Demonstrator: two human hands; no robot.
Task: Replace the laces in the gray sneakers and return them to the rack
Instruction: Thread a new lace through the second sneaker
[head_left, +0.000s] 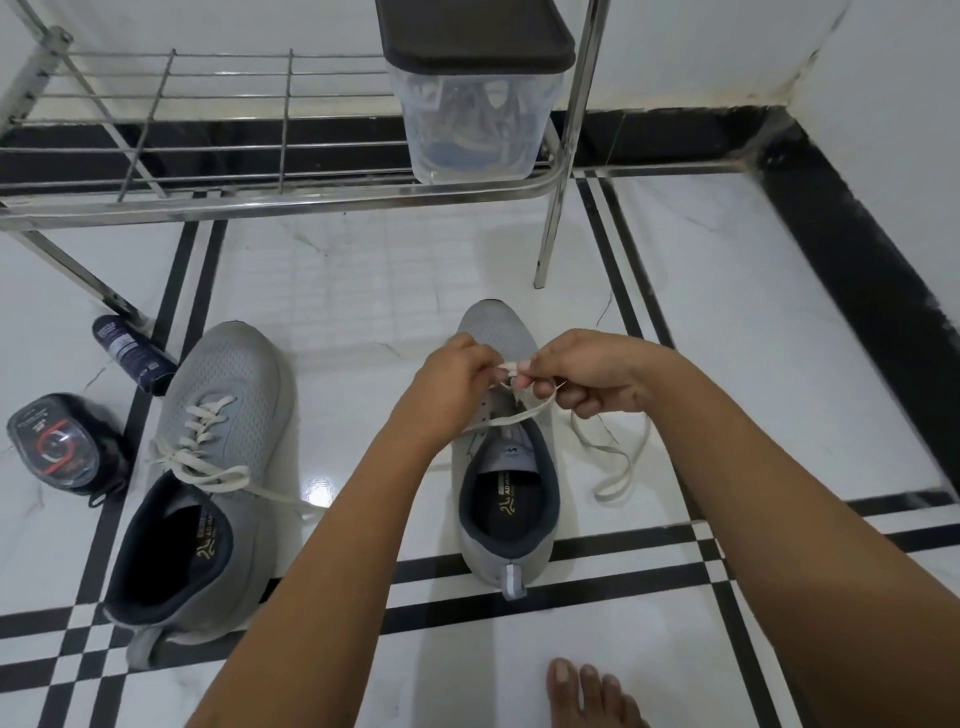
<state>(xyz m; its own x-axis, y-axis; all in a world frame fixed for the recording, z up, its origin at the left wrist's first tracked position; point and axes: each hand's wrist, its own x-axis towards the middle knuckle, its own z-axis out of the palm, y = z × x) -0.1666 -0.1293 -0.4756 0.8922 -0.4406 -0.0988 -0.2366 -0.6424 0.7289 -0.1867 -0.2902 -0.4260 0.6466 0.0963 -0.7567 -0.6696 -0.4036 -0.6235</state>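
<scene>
A person seated on the tiled floor threads a cream lace into the unlaced gray sneaker, the landmark here; the left hand and right hand meet just above its eyelets, each grip narrow and pinching the lace, though which end each one holds is too small to tell; one strand crosses the sneaker's tongue and a slack loop lies on the tiles just right of it. The step in hand appears to be an early eyelet crossing; done well, it calls for a flat, untwisted lace, both ends drawn to even length, and the slack fed in before the next pair of holes; the loop could snag or twist if pulled fast. The laced gray sneaker, bow tied, stands well left of the landmark, so roughly half the lacing looks finished and neither shoe is on the rack; the steel rack stands beyond the sneaker's toe. On the rack's lower shelf, beyond and above the toe, sits a clear plastic container under a dark lid; pale and bluish shapes show through its wall, perhaps spare laces or cloths, not identifiable. Far left of the landmark lie a dark bottle and a round clear-topped case, contents unclear.
</scene>
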